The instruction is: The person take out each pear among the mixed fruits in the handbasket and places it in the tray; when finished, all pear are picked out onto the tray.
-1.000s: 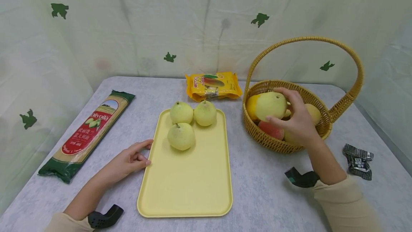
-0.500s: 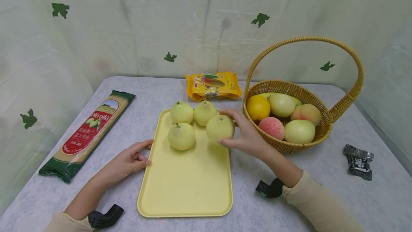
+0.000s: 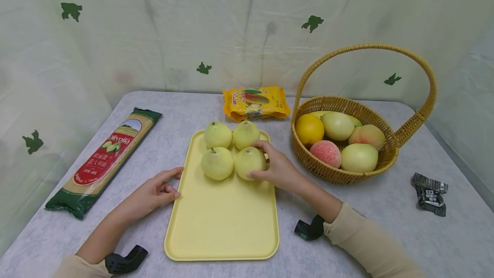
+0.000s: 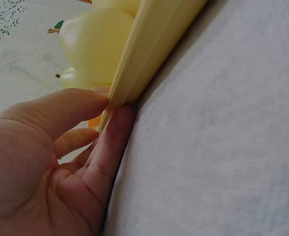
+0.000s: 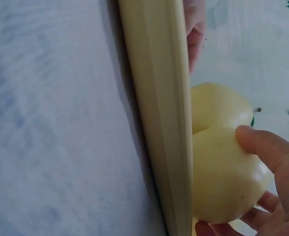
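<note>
R hand (image 3: 278, 170) grasps a smooth, round pale-yellow pear (image 3: 250, 163), fingers curled round it from 3 o'clock; the pear sits on the tray (image 3: 224, 222), touching a second pear (image 3: 217, 163) at its 9 o'clock, w/ two more pears (image 3: 231, 135) just behind at 12. Tray: flat, matte yellow plastic, rounded corners, raised rim, on a mottled grey worktop (image 3: 308, 209). R forearm angles in from 4 o'clock, beige sleeve. L hand (image 3: 156, 192) lies on the worktop at the tray's 9 o'clock edge, grip released, fingertips (image 4: 98, 101) touching the rim. Woven wicker basket (image 3: 390, 151) w/ hoop handle at 2 o'clock.
</note>
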Available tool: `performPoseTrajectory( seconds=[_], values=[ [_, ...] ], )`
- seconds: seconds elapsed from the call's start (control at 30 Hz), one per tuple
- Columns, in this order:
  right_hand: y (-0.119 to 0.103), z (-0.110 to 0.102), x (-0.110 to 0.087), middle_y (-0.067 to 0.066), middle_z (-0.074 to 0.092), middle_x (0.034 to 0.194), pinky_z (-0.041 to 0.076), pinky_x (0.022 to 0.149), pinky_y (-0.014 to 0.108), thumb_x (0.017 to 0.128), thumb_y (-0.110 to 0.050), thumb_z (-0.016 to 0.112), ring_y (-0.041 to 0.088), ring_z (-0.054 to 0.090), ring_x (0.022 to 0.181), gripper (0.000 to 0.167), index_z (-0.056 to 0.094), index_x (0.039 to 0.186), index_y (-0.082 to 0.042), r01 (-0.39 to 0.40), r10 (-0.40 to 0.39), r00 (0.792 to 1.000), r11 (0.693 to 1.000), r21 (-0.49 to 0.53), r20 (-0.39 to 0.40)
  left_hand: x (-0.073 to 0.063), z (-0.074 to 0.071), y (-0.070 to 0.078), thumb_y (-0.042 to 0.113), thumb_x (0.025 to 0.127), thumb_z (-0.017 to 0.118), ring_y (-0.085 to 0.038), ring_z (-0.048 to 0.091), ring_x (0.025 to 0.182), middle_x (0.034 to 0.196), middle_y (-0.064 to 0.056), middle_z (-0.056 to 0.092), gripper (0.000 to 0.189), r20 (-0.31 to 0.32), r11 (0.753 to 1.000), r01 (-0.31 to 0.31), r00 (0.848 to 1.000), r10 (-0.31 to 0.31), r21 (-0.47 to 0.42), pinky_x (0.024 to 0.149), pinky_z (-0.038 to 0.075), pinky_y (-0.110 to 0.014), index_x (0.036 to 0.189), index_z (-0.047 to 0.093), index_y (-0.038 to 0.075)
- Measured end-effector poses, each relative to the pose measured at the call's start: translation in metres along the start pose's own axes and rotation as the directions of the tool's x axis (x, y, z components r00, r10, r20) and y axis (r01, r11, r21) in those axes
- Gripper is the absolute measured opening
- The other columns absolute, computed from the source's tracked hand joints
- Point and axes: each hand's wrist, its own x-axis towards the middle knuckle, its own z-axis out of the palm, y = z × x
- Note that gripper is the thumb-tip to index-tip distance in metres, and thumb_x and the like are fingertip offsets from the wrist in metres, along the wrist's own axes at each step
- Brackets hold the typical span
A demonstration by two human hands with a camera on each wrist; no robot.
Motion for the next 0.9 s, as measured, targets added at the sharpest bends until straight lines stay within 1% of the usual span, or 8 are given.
performPoseTrajectory(
  seconds=[0.17, 0.33, 0.47, 0.57, 0.67, 0.8, 0.83, 0.9],
  values=[
    [-0.001, 0.004, 0.002, 0.002, 0.044, 0.126, 0.044, 0.081, 0.029, 0.07, -0.02, 0.078, 0.013, 0.046, 0.107, 0.069, 0.041, 0.127, -0.011, -0.021, 0.021, 1.0, 1.0, -0.004, -0.018, 0.0, 0.0, 0.001, 0.004, 0.086, 0.058, -0.011, 0.054, 0.076, 0.124, -0.024, 0.032, 0.063, -0.003, 1.0, -0.003, 1.0, 0.003, 0.002, 0.063, 0.045, -0.022, 0.138, 0.024, -0.007],
    [-0.003, 0.007, 0.0, 0.004, 0.039, 0.129, 0.04, 0.088, 0.034, 0.071, -0.024, 0.077, 0.014, 0.038, 0.116, 0.071, 0.038, 0.13, -0.013, -0.045, 0.044, 0.999, 0.998, -0.047, -0.031, 0.0, 0.001, 0.001, 0.004, 0.086, 0.059, -0.011, 0.053, 0.076, 0.124, -0.023, 0.032, 0.063, -0.011, 1.0, 0.002, 1.0, -0.002, 0.004, 0.063, 0.045, -0.022, 0.138, 0.025, -0.006],
    [-0.009, 0.002, -0.004, 0.006, 0.036, 0.132, 0.034, 0.094, 0.039, 0.073, -0.033, 0.074, 0.019, 0.036, 0.12, 0.075, 0.035, 0.134, -0.013, -0.053, 0.051, 0.999, 0.993, -0.102, -0.018, -0.001, 0.001, 0.001, 0.005, 0.086, 0.059, -0.011, 0.053, 0.076, 0.124, -0.022, 0.032, 0.063, -0.008, 1.0, 0.02, 1.0, -0.02, -0.009, 0.062, 0.045, -0.022, 0.138, 0.025, -0.005],
    [-0.016, -0.01, -0.011, 0.007, 0.034, 0.135, 0.032, 0.095, 0.042, 0.074, -0.037, 0.072, 0.026, 0.036, 0.12, 0.076, 0.033, 0.135, -0.013, -0.051, 0.052, 0.999, 0.988, -0.143, 0.002, -0.001, 0.002, 0.002, 0.006, 0.086, 0.059, -0.011, 0.053, 0.076, 0.125, -0.022, 0.032, 0.063, -0.006, 0.999, 0.029, 1.0, -0.029, -0.015, 0.062, 0.044, -0.022, 0.138, 0.025, -0.004],
    [-0.022, -0.028, -0.018, 0.007, 0.034, 0.136, 0.034, 0.093, 0.043, 0.077, -0.037, 0.07, 0.028, 0.037, 0.119, 0.074, 0.033, 0.136, -0.014, -0.016, 0.018, 1.0, 0.983, -0.183, 0.011, -0.001, 0.002, 0.002, 0.005, 0.086, 0.059, -0.012, 0.053, 0.076, 0.125, -0.022, 0.032, 0.063, -0.007, 1.0, 0.026, 1.0, -0.026, -0.011, 0.062, 0.044, -0.022, 0.138, 0.025, -0.004],
    [-0.029, -0.055, -0.029, 0.007, 0.035, 0.135, 0.032, 0.094, 0.044, 0.079, -0.034, 0.068, 0.025, 0.035, 0.12, 0.071, 0.032, 0.136, -0.013, 0.039, -0.05, 0.998, 0.967, -0.25, -0.036, -0.001, 0.002, 0.002, 0.006, 0.086, 0.059, -0.012, 0.053, 0.076, 0.125, -0.021, 0.032, 0.063, -0.011, 0.999, 0.033, 0.999, -0.033, -0.009, 0.062, 0.044, -0.022, 0.139, 0.025, -0.004],
    [-0.03, -0.063, -0.032, 0.006, 0.035, 0.135, 0.035, 0.091, 0.044, 0.079, -0.034, 0.068, 0.025, 0.039, 0.115, 0.07, 0.033, 0.136, -0.014, 0.045, -0.063, 0.996, 0.96, -0.276, -0.058, -0.001, 0.001, 0.002, 0.006, 0.086, 0.059, -0.012, 0.053, 0.076, 0.125, -0.021, 0.032, 0.063, -0.011, 0.999, 0.034, 0.999, -0.034, -0.009, 0.062, 0.044, -0.022, 0.139, 0.025, -0.004],
    [-0.032, -0.077, -0.036, 0.008, 0.037, 0.134, 0.035, 0.09, 0.045, 0.079, -0.033, 0.068, 0.026, 0.04, 0.115, 0.069, 0.034, 0.135, -0.013, 0.046, -0.081, 0.992, 0.949, -0.312, -0.099, -0.001, 0.001, 0.003, 0.006, 0.086, 0.059, -0.012, 0.053, 0.076, 0.125, -0.021, 0.032, 0.063, -0.01, 0.999, 0.037, 0.999, -0.037, -0.008, 0.063, 0.044, -0.022, 0.139, 0.025, -0.004]
  ],
)
